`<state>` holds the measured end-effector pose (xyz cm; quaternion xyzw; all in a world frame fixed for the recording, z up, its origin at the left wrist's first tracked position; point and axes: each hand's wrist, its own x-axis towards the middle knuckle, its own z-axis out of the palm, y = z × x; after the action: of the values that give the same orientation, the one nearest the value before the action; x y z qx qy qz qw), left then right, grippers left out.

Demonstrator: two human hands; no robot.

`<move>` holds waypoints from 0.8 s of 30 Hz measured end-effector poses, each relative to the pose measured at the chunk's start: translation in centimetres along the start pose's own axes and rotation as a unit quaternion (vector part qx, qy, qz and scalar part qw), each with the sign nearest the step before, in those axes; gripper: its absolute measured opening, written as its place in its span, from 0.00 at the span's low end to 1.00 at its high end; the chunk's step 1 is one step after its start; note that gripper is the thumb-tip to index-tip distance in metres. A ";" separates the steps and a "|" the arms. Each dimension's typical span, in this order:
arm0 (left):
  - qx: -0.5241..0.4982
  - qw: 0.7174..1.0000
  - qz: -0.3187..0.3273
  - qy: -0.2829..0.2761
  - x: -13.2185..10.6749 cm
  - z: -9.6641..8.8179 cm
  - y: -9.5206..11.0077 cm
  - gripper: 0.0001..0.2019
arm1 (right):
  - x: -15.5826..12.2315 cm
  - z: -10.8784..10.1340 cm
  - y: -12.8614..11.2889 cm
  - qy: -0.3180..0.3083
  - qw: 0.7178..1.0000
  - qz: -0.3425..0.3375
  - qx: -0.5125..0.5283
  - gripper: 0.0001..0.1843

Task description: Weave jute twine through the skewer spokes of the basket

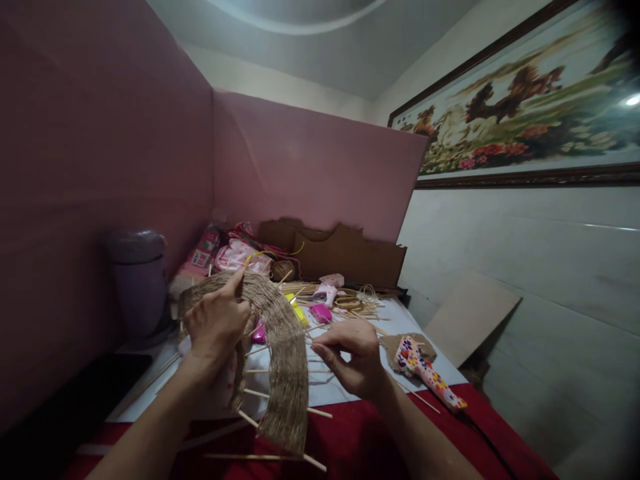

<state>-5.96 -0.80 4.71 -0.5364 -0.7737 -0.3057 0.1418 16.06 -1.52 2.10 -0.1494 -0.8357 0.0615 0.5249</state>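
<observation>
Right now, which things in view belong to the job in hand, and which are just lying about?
In the job:
woven band, left hand on it, right hand beside it
light sticks crossing the band

Apparently just lying about:
flower-patterned tool
magenta packets
brown cardboard
purple lidded bin

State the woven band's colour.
The woven band is brown, showing best in the head view.

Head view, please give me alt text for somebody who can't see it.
A person's left hand holds a curved brown woven band with thin sticks poking out, while the right hand pinches near its outer edge. Below is a red and white table, with a flower-patterned glue gun at right and cardboard standing at the back.
</observation>
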 end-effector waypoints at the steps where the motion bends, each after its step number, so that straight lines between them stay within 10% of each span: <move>1: -0.007 1.000 -0.008 0.003 0.0 0.1 0.0 0.28 | 0.0 0.1 0.0 0.002 1.000 0.003 0.007 0.07; 24: -0.045 0.997 -0.061 -0.002 0.6 0.6 -0.3 0.28 | -0.7 0.3 -1.1 0.000 0.983 0.120 0.137 0.08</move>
<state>-6.46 -0.02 4.48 -0.4951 -0.7906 -0.3470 0.0971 15.84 -2.75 1.65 -0.1751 -0.7955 0.2374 0.5293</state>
